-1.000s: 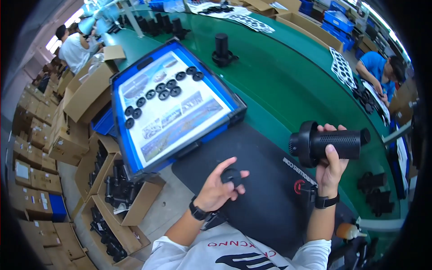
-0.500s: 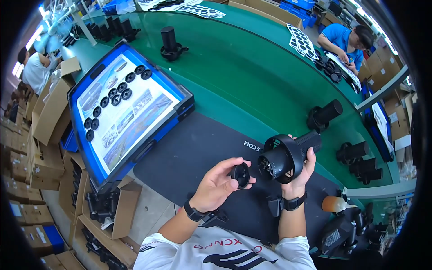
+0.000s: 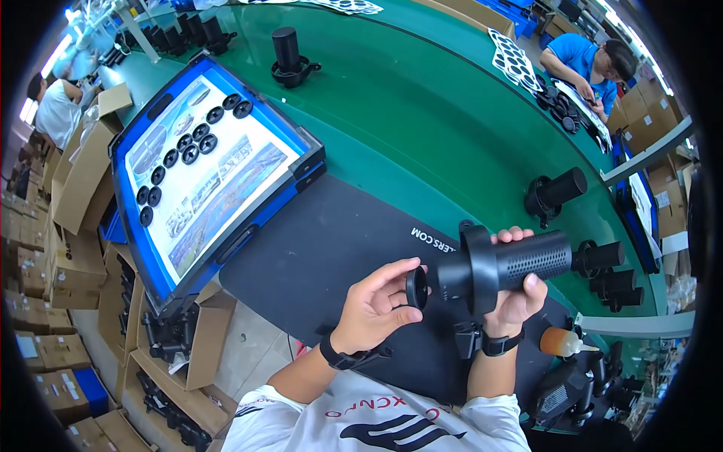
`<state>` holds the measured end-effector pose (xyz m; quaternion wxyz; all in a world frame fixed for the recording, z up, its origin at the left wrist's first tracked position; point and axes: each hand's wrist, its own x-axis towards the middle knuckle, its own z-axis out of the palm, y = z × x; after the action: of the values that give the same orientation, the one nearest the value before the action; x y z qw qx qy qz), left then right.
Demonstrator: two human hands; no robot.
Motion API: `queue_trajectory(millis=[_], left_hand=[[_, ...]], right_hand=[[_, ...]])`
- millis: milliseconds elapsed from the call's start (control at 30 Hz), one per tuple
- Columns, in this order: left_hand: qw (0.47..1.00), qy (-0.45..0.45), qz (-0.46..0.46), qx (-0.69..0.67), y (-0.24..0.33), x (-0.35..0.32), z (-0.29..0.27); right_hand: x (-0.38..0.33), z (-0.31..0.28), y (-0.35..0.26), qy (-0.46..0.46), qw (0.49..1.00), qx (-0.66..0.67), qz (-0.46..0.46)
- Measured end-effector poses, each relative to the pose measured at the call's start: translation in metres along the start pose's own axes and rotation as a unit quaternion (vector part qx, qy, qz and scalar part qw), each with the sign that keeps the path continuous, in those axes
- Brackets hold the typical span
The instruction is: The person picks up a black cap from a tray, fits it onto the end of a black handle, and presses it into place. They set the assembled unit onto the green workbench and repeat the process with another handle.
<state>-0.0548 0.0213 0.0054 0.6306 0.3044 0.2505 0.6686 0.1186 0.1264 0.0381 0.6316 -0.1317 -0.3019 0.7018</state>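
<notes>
Near: left hand [image 3: 373, 305] pinching black cap [image 3: 416, 288] just beside open end of black cylinder [image 3: 506, 265], gripped in right hand [image 3: 517, 294], above black mat [image 3: 316, 256]. Far: blue tray [image 3: 162, 290] holding printed sheet and more caps [image 3: 187, 148] on green tabletop [image 3: 422, 135].

Your right hand [image 3: 516, 297] grips a black cylinder [image 3: 512, 264] with a fine perforated mesh pattern; your left hand [image 3: 373, 305] pinches a black round cap [image 3: 416, 288]. Under both hands a black mat [image 3: 316, 256] on the green worktop [image 3: 422, 128]. Left of your left hand, a blue tray [image 3: 207, 177] with black discs on a printed colour sheet.
</notes>
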Motion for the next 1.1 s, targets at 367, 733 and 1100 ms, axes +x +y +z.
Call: queue_trajectory(millis=[367,733,1100], left_hand=[[0.983,0.014,0.107,0.145,-0.004,0.003,0.011],[0.982,0.015,0.104,0.156,-0.001,0.002,0.013],[0.945,0.028,0.152,0.288,0.003,-0.002,0.016]], right_hand=[[-0.002,-0.001,0.006,-0.052,0.999,0.017,0.002],[-0.002,-0.002,0.003,-0.061,0.997,0.042,0.024],[-0.01,-0.008,0.008,-0.108,0.993,0.051,-0.015]])
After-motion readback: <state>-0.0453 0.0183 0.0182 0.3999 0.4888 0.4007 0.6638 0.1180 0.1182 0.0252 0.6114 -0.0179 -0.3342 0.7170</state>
